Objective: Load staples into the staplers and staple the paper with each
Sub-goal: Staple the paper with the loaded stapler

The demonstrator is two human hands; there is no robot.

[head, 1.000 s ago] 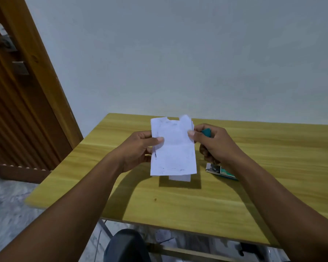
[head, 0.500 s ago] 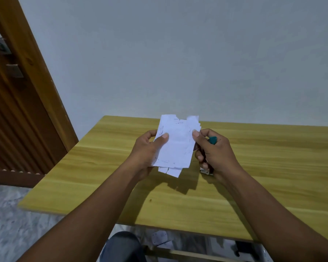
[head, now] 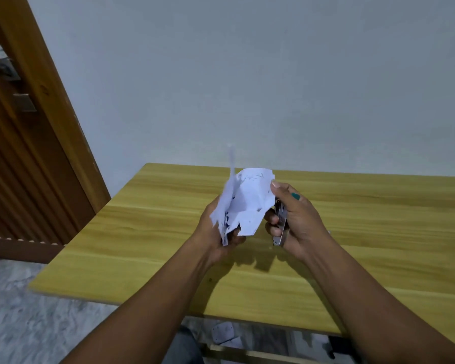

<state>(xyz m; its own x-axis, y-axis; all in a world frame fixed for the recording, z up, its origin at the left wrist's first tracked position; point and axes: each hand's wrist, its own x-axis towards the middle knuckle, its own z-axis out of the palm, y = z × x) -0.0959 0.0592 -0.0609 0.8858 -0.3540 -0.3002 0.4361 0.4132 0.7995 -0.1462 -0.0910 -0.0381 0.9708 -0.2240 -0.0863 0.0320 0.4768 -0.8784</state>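
Note:
I hold several torn white paper sheets (head: 243,203) with blue marks above the wooden table (head: 147,232). My left hand (head: 217,232) grips their lower left edge, and the sheets fan apart, one standing nearly upright. My right hand (head: 296,219) is closed around a small metal stapler (head: 281,224) with a teal top, while its thumb presses the papers' upper right corner. The stapler's nose sits right beside the papers' right edge. The staple box seen earlier is hidden behind my right hand.
A wooden door (head: 24,153) stands at the left, close to the table's left corner. A plain wall runs behind the table. Below the near table edge are a marble floor (head: 16,311) and a dark chair part (head: 184,345).
The flat paper stack has been bent and fanned open, tilting to the left. My hands have drawn closer together, and the stapler's metal underside has turned into view.

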